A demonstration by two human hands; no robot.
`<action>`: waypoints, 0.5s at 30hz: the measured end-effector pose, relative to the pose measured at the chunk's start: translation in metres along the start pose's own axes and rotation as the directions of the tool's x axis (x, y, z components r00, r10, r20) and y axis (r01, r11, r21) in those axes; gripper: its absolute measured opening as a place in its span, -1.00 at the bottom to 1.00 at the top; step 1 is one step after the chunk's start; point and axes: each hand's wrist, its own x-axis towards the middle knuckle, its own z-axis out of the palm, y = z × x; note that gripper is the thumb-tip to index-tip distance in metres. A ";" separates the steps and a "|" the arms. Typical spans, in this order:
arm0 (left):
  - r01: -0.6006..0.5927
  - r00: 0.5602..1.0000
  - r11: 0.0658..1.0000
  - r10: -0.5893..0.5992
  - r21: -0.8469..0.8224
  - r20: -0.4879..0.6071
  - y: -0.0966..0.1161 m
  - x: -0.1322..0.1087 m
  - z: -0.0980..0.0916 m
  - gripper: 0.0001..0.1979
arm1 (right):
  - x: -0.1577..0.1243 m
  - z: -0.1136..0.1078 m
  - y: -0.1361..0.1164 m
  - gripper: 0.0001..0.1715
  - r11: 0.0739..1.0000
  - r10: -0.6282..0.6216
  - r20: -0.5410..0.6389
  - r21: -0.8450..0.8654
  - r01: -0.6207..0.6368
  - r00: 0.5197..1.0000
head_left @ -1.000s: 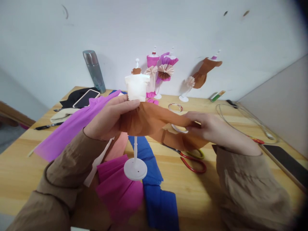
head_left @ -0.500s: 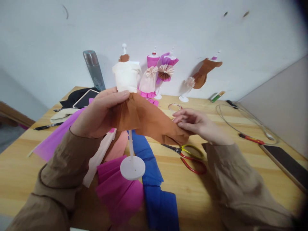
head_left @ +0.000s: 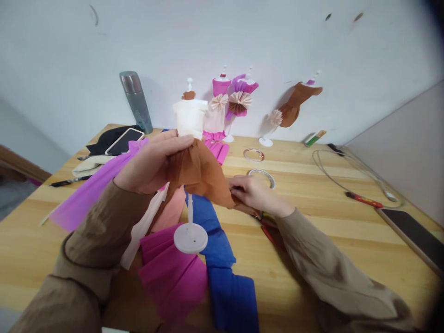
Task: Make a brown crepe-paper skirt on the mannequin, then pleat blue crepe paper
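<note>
A small dress form (head_left: 190, 115) with a white top and a brown neck band is held up over the table, tilted slightly. My left hand (head_left: 156, 159) wraps round its waist, thumb in front, pressing brown crepe paper (head_left: 204, 166) against it. The paper hangs as a gathered skirt and stretches out to the right. Its right end is pinched in my closed right hand (head_left: 251, 192). The form's white stem and round base (head_left: 190, 238) show below the paper. Scissors (head_left: 268, 226) lie mostly hidden under my right hand and wrist.
Blue (head_left: 225, 263), magenta (head_left: 173, 273) and purple (head_left: 93, 189) crepe paper lie on the table. Several dressed forms, one a brown-dressed form (head_left: 294, 106), stand by the wall. A bottle (head_left: 138, 104), tape rolls (head_left: 262, 173), a screwdriver (head_left: 364, 200), a cable and a phone (head_left: 412, 236) surround them.
My right hand has moved left and closed further on the brown paper, drawing its loose end nearer. The dress form has shifted slightly right and down. The tape roll behind my right hand now shows.
</note>
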 end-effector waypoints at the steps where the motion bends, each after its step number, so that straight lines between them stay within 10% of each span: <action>1: -0.001 1.000 1.000 0.001 -0.004 -0.003 0.000 -0.001 0.001 -0.81 | -0.002 -0.006 -0.003 -0.72 1.000 0.019 -0.045 0.023 -0.018 0.999; 7: -0.042 0.998 0.999 0.041 -0.011 -0.046 0.003 -0.006 0.002 -0.79 | -0.025 -0.052 -0.019 -0.82 0.892 0.194 -0.228 0.446 -0.075 0.954; 10: -0.064 0.997 0.998 0.063 -0.018 -0.048 0.005 -0.008 0.003 -0.79 | -0.039 -0.071 -0.021 -0.75 0.840 0.119 0.201 0.502 -0.207 0.972; 12: -0.079 0.995 0.997 0.077 -0.023 -0.065 0.006 -0.008 0.003 -0.83 | -0.042 -0.074 -0.023 -0.64 0.827 -0.005 0.501 0.489 -0.278 0.865; 15: -0.080 0.994 0.996 0.077 -0.037 -0.083 0.007 -0.002 -0.001 -0.84 | -0.035 -0.063 -0.026 -0.60 0.852 -0.023 0.483 0.468 -0.236 0.875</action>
